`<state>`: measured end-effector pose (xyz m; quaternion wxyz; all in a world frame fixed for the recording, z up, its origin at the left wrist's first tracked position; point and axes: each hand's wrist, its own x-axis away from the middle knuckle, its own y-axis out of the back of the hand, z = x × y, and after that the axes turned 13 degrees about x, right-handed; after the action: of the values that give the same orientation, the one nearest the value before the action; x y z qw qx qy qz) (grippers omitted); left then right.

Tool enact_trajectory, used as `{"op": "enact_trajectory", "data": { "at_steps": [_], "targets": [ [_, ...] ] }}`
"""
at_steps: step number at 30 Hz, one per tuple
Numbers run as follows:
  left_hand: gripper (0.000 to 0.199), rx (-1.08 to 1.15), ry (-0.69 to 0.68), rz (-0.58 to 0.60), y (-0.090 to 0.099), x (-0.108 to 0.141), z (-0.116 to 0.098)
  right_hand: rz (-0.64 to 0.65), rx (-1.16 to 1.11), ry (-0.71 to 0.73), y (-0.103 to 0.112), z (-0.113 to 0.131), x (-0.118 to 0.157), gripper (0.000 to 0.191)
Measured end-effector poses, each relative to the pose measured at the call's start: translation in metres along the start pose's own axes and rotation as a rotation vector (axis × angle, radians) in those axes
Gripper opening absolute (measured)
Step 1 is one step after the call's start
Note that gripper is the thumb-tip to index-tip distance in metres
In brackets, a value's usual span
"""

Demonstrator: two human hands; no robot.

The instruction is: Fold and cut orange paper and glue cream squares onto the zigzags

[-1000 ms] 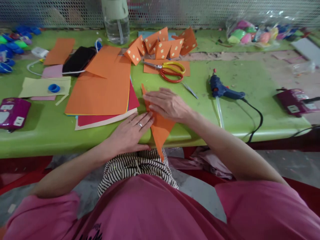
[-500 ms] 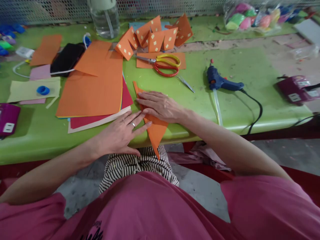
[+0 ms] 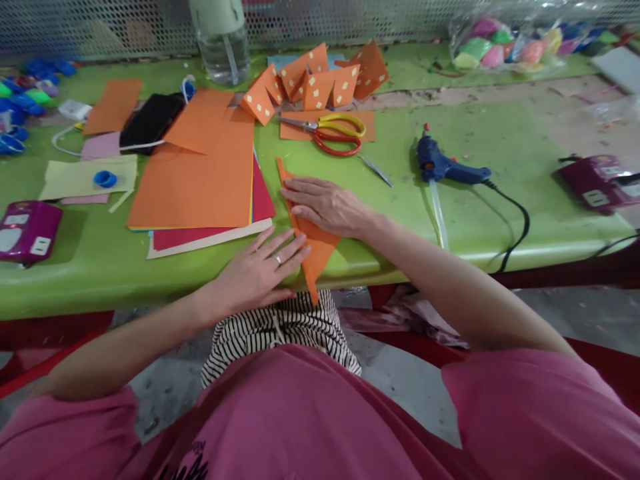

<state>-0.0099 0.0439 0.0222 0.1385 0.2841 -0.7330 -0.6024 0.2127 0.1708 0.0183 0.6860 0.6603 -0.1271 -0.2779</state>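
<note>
A folded piece of orange paper [image 3: 321, 252] lies at the table's front edge. One narrow strip is folded along its left side, and its lower tip pokes past the edge over my lap. My right hand [image 3: 330, 208] rests flat on the upper part, fingers stretched to the left across the fold and hiding some of it. My left hand [image 3: 257, 270], a ring on one finger, is spread open with its fingertips on the lower fold. Left of the paper is a stack of orange sheets [image 3: 195, 190] over red and white ones.
Yellow-and-red-handled scissors [image 3: 340, 135] lie beyond my hands, near dotted orange folded paper [image 3: 317, 90]. A blue glue gun [image 3: 443, 163] with a cord is on the right. Also around: a bottle [image 3: 223, 50], a black phone [image 3: 153, 122] and purple boxes [image 3: 31, 230].
My left hand has shifted slightly along the lower fold, and the strip there lies flatter. The right hand stays on the paper. The whole view has shifted a little.
</note>
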Motion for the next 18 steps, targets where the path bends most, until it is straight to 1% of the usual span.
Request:
{"op": "enact_trajectory", "data": {
  "at_steps": [2,5,10,13,15,16,18],
  "targets": [
    [0.083,-0.009,0.025,-0.024,-0.001,-0.005,0.003,0.016,0.027,-0.035,0.001,-0.007,-0.005,0.058],
    [0.09,0.002,0.004,-0.027,-0.002,-0.009,0.005,0.041,0.065,-0.067,0.002,-0.014,-0.01,0.057],
    [0.087,0.026,-0.059,-0.071,-0.007,0.006,-0.009,0.057,0.068,-0.109,0.003,-0.012,-0.008,0.056],
    [0.078,0.044,-0.119,-0.068,-0.002,0.013,-0.018,0.054,0.075,-0.114,0.003,-0.011,-0.007,0.055],
    [0.069,0.056,-0.147,-0.093,0.004,0.011,-0.02,0.055,0.086,-0.112,0.003,-0.012,-0.007,0.055],
    [0.065,0.046,-0.134,-0.134,0.007,0.007,-0.018,0.056,0.094,-0.109,0.003,-0.012,-0.007,0.055],
    [0.057,-0.025,-0.044,-0.254,0.011,-0.004,-0.012,0.063,0.109,-0.096,0.002,-0.013,-0.007,0.056]
  ]
}}
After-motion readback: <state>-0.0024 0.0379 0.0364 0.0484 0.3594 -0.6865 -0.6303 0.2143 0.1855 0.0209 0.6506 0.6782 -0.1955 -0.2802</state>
